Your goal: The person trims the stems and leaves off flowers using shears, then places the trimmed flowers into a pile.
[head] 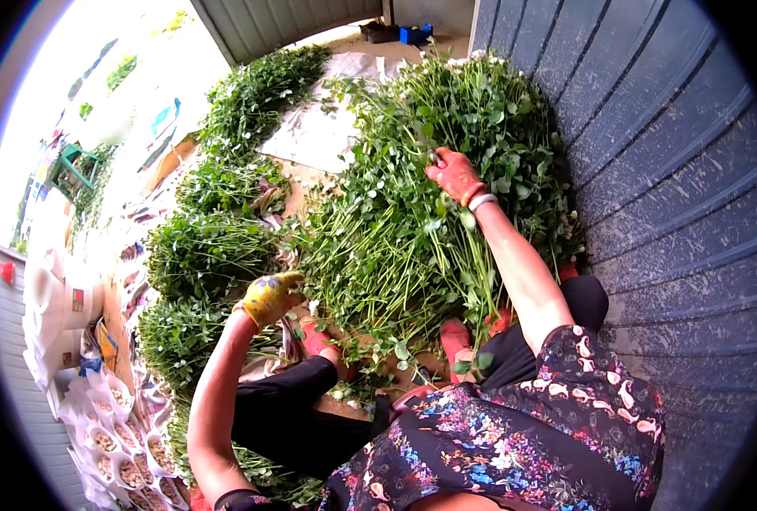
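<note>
My right hand point(458, 177), in a red-orange glove with a white band at the wrist, is raised over a large heap of leafy green flower stems point(391, 255). Its fingers are curled around something at the heap's upper middle, probably a stem; leaves hide the detail. My left hand point(271, 298) wears a yellow glove with a purple flower print. Its fingers are bent above the gap between the large heap and the smaller bundles of cut stems point(209, 252) at left; whether it holds anything is unclear. Small white blooms point(477, 56) show at the heap's far end.
A corrugated metal wall point(659, 191) rises at right. A pale sheet point(321, 137) lies beyond the gap. Paper-wrapped flower bunches point(129, 472) stand at lower left, beneath large white rolls point(49, 290). A blue container point(415, 34) sits at the far end. My feet are against the heap's near edge.
</note>
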Available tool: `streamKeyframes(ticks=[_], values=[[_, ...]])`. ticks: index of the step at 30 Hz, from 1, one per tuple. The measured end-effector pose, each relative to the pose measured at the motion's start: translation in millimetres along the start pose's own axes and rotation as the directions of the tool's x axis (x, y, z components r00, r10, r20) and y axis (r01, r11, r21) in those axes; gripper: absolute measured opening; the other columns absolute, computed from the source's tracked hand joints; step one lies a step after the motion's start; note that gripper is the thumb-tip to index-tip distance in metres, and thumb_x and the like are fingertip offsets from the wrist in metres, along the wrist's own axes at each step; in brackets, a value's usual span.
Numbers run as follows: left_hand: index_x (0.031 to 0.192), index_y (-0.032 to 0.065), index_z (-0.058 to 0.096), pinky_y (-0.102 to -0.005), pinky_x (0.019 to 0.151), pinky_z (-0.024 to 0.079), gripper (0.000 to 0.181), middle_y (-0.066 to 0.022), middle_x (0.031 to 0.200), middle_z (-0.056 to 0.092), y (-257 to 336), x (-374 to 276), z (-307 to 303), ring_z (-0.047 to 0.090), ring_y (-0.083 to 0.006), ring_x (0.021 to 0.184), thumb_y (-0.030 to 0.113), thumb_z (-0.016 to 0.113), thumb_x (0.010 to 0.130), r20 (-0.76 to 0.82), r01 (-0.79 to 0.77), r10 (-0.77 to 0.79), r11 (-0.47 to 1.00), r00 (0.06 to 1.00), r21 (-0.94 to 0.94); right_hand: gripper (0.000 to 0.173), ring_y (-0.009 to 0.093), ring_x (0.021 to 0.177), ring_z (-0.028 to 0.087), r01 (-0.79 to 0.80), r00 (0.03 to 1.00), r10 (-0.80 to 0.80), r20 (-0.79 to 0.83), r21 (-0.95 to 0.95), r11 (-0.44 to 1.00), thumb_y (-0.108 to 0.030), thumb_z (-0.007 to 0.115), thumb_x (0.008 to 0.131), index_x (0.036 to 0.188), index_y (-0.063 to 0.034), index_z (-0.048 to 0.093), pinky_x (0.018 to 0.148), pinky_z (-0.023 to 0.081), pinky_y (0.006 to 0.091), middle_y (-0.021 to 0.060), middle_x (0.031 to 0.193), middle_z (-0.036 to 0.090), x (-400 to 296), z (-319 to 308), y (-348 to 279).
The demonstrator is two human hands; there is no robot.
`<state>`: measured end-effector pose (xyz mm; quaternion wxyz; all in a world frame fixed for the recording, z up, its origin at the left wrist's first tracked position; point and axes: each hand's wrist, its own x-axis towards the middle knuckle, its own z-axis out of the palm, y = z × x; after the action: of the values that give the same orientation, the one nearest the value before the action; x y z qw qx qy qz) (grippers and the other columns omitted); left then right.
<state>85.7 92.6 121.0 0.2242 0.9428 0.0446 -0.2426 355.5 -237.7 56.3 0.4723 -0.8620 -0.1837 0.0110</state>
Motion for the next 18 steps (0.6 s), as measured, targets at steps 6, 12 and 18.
streamKeyframes(ticks=[6,12,18], values=[[0.113,0.0039,0.062,-0.0287,0.081,0.049,0.034,-0.0106,0.103,0.067,45,8,-21,0.064,-0.0182,0.091,0.023,0.062,0.085,-0.388,-0.195,0.091,0.952,0.917,-0.237,0.028,0.010,0.061,0.050,0.001,0.996,0.038,-0.080,0.438,0.899,-0.009,0.068,0.078,0.105,-0.0045,0.061,0.055,0.043,0.0250,-0.0012,0.073,0.056,-60,-22,-92],[0.117,0.0069,0.059,-0.0294,0.074,0.050,0.029,-0.0048,0.107,0.065,81,39,-7,0.062,-0.0149,0.093,0.023,0.054,0.093,-0.359,-0.338,-0.063,0.218,0.931,-0.916,0.035,0.018,0.057,0.062,-0.077,0.994,-0.028,0.104,0.869,0.489,-0.001,0.063,0.084,0.118,-0.0015,0.054,0.041,0.046,0.0283,0.0074,0.079,0.063,-124,40,-122],[0.124,0.0090,0.052,-0.0281,0.078,0.051,0.036,-0.0047,0.110,0.061,17,47,11,0.061,-0.0172,0.092,0.020,0.058,0.091,-0.612,-0.523,0.048,-0.469,0.789,-0.711,0.025,0.022,0.066,0.064,-0.521,0.797,-0.205,0.569,0.818,0.242,-0.006,0.059,0.087,0.111,-0.0018,0.054,0.052,0.054,0.0357,0.0094,0.083,0.065,-176,96,-152]])
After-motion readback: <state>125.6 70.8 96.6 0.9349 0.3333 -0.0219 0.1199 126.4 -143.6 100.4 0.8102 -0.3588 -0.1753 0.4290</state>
